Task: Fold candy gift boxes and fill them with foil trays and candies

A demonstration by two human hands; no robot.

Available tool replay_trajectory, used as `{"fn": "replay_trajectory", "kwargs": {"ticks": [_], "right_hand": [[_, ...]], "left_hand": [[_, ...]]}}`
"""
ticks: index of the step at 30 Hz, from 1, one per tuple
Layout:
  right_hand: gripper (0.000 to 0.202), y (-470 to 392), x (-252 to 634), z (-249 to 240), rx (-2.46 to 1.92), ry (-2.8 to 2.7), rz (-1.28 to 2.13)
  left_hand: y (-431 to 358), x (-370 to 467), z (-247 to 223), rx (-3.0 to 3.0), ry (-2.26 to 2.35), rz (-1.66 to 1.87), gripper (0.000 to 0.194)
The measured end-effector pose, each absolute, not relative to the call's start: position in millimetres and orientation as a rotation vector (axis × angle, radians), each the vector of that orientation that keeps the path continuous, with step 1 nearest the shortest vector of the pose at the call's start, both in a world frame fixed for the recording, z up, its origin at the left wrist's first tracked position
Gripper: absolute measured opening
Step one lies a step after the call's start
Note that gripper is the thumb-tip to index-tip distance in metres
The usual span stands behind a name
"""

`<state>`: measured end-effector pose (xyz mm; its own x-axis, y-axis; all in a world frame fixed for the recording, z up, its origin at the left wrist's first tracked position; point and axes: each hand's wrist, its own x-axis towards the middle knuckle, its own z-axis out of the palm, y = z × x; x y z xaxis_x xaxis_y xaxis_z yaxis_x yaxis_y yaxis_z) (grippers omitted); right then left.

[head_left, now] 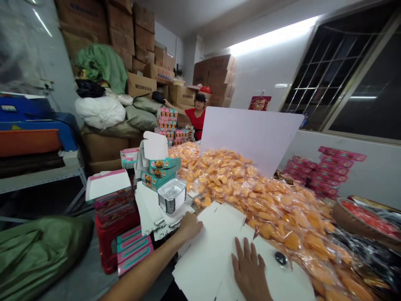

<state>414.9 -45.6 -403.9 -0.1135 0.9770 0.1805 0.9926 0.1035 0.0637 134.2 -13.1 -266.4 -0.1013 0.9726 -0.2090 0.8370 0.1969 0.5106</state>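
Observation:
My right hand [249,267] lies flat, fingers spread, on a flat white cardboard box blank [216,234]. Beside it a small round black object [281,259] rests on the white card. My left hand [191,226] has its fingers curled down between the blank's left edge and a fanned stack of white blanks [150,211]; what its fingertips grip is hidden. Just behind that hand stands a nested stack of foil trays [171,196]. Teal printed boxes [159,173], one with a raised white flap, are piled behind the trays.
A large heap of orange pieces in clear wrappers [250,192] spreads behind and right of the card. A white board [247,136] stands beyond it. At left are a red stool [108,234] and pink-teal boxes [134,248]. A basket [363,221] sits at right; a person in red [197,121] is farther back.

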Motion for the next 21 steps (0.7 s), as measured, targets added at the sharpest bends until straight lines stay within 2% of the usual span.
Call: {"fn": "replay_trajectory", "kwargs": {"ticks": [6, 12, 16, 18, 21], "right_hand": [[0.065, -42, 410, -397, -2.008, -2.196, -0.317], [0.061, -69, 392, -348, -2.051, -2.233, -0.173], [0.064, -57, 403, -331, -2.035, -2.252, -0.017], [0.063, -42, 425, -328, -2.133, -2.147, 0.015], [0.059, -29, 463, -320, -2.264, -1.954, -0.005]], "left_hand": [[-11, 135, -254, 1.797, 1.98, 0.387, 0.036], [-23, 145, -250, 1.865, 1.876, 0.244, 0.022], [-12, 155, -268, 1.911, 1.903, 0.204, 0.032], [-11, 158, -276, 2.005, 1.968, 0.146, 0.043], [-22, 155, -277, 2.144, 1.96, 0.017, 0.047]]}}
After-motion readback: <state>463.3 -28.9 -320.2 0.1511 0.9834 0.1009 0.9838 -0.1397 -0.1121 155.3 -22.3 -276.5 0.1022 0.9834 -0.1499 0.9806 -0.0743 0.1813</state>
